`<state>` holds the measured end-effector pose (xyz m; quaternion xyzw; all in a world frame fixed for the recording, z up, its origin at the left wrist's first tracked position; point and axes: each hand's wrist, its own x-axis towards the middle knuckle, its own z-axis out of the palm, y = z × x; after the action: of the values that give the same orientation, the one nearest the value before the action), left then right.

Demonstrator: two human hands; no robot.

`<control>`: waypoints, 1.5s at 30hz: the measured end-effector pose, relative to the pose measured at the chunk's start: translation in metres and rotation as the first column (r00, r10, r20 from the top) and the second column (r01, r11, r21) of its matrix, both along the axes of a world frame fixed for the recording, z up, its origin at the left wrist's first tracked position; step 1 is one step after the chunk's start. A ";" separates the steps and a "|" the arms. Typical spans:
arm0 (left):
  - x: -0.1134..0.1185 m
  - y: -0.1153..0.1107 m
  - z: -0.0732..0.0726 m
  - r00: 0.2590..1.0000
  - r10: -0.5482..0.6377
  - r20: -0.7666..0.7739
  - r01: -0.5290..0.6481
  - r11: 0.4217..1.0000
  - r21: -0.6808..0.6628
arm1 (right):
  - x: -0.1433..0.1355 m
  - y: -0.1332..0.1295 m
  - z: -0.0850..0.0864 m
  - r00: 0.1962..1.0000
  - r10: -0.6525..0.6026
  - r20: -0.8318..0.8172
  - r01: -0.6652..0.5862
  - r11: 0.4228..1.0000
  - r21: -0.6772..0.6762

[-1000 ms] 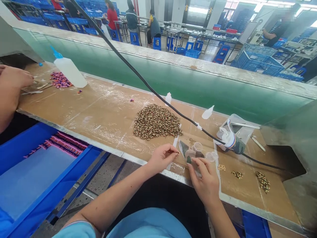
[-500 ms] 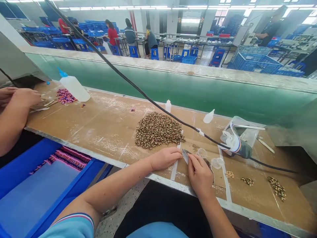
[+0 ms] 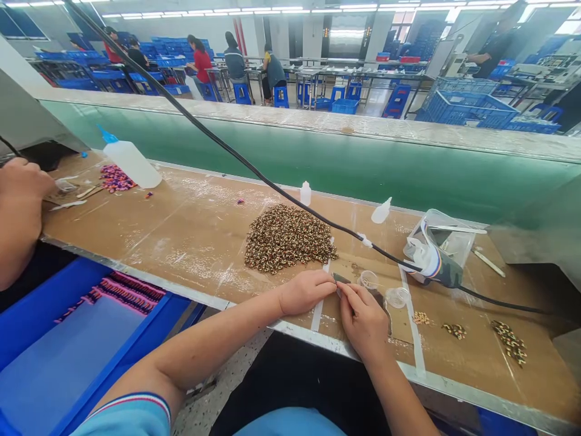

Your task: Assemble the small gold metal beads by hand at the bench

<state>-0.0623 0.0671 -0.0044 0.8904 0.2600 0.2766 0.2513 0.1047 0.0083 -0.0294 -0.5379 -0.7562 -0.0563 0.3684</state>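
Note:
My left hand [image 3: 306, 292] rests near the front edge of the cardboard-covered bench [image 3: 190, 212], its fingers pinched together at the fingertips of my right hand. Whatever it pinches is too small to make out. My right hand [image 3: 365, 321] is also closed, and what lies between its fingers is mostly hidden. A dark grey flat piece [image 3: 341, 278] shows just beyond the fingertips. Behind my left hand lies a big pile of small brown and gold ring-like pieces [image 3: 288, 238]. Two small round clear dishes [image 3: 368, 279] stand just right of my right hand.
A black cable [image 3: 254, 166] crosses above the bench to a cloth-wrapped tool [image 3: 438, 266] beside a clear box. Small bottles [image 3: 305, 194] stand behind the pile. Little piles of parts [image 3: 511, 342] lie right. At left are another person's hand [image 3: 22, 178], a large bottle [image 3: 131, 163] and a blue crate [image 3: 91, 339].
The right fingertips have moved slightly left, closer to my left fingertips, and the pale face of the flat piece is now mostly out of sight. The other person's hand has shifted left.

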 end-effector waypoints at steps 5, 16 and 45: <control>-0.001 0.000 -0.007 0.996 0.002 -0.092 0.029 0.941 0.336 | -0.001 0.000 0.001 0.999 -0.031 0.010 0.031 0.999 0.025; 0.000 0.000 -0.012 0.997 0.052 -0.060 -0.011 0.839 0.544 | -0.001 0.000 0.000 0.999 -0.038 -0.018 0.038 0.999 -0.008; -0.012 0.005 -0.009 0.916 0.315 0.247 -0.318 0.948 -0.026 | -0.019 -0.016 0.017 0.966 0.232 0.117 -0.234 0.972 0.006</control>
<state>-0.0739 0.0720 -0.0133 0.7968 0.3650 0.4247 0.2270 0.0860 -0.0073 -0.0123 -0.4376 -0.8335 -0.0509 0.3334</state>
